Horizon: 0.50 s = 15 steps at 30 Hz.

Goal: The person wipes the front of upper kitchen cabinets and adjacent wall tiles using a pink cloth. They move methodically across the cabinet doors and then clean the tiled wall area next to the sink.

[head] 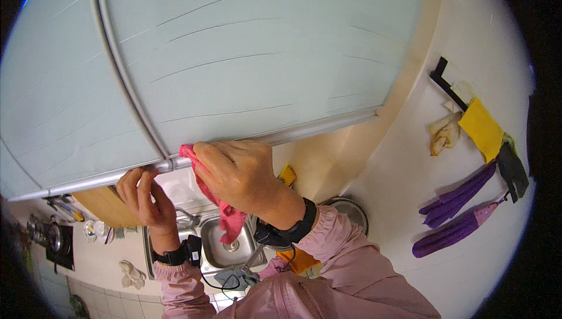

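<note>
Large frosted-glass cabinet doors (263, 64) with fine etched lines fill the upper view. A silver metal rail (303, 133) runs along their lower edge. My right hand (241, 178) grips a pinkish-red cloth (232, 222) and presses part of it against this rail, just right of the joint between two doors. The rest of the cloth hangs down over the sink. To its left, my left hand (147, 196) has its fingers curled at the lower rail of the neighbouring door. Its fingertips are partly hidden there.
Below lies a steel double sink (215, 244) with a faucet (189, 216). A crumpled cloth (131, 274) rests on the counter, left of the sink; a stove (59, 246) stands farther left. Yellow (481, 130) and purple cloths (461, 196) hang from a black wall rack (448, 84).
</note>
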### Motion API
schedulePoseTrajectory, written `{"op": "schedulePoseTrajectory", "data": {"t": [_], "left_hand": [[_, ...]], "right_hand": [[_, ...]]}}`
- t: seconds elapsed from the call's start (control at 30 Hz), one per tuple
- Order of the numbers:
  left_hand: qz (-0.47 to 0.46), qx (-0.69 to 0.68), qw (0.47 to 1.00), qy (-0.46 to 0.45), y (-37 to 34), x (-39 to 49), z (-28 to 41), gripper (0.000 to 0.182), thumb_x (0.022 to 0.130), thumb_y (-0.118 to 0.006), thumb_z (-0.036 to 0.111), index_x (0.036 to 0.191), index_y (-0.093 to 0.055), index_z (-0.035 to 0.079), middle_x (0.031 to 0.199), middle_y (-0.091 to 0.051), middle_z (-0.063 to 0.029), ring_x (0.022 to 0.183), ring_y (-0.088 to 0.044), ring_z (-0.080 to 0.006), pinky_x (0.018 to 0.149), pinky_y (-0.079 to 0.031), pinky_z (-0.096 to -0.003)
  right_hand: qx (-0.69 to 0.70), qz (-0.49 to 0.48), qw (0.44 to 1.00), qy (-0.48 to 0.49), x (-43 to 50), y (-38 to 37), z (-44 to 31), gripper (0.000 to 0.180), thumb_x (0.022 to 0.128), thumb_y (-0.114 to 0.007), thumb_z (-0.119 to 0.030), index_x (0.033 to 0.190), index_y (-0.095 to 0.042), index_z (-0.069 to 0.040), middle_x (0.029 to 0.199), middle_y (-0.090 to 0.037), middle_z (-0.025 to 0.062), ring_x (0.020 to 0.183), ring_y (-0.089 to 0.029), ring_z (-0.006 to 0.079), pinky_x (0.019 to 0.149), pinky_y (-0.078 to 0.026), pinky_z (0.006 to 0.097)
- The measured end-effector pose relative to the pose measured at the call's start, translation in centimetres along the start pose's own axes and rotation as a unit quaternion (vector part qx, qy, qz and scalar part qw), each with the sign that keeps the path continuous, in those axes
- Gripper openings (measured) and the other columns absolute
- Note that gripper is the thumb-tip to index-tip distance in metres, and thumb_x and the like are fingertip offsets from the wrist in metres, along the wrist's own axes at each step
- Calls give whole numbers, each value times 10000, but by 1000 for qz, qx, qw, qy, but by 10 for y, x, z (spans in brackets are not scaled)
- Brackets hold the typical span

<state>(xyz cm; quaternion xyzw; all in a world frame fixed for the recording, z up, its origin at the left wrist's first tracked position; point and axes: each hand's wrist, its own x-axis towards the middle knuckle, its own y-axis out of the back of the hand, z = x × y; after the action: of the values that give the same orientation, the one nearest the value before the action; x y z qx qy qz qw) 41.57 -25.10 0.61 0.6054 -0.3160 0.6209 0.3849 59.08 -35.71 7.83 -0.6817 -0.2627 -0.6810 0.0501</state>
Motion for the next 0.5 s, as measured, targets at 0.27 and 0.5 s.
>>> {"op": "schedulePoseTrajectory", "data": {"t": [0.27, 0.5], "left_hand": [[3, -5, 1000, -13, -1, -9, -6, 305, 840, -608, -180, 1093, -660, -18, 1082, -653, -180, 1005, -624, -358, 891, -509, -450], [-26, -23, 999, 29, 4, -22, -16, 309, 910, -615, -133, 1194, -653, -16, 1241, -626, -186, 1156, -603, -340, 1029, -483, -444]], "right_hand": [[-26, 29, 998, -53, -17, 51, 31, 211, 747, -792, -21, 921, -674, -44, 667, -637, 87, 559, -642, 277, 494, -487, 353], [-49, 63, 994, -77, -35, 97, 66, 240, 743, -791, 1, 962, -701, -34, 704, -663, 106, 571, -658, 269, 514, -503, 350]]}}
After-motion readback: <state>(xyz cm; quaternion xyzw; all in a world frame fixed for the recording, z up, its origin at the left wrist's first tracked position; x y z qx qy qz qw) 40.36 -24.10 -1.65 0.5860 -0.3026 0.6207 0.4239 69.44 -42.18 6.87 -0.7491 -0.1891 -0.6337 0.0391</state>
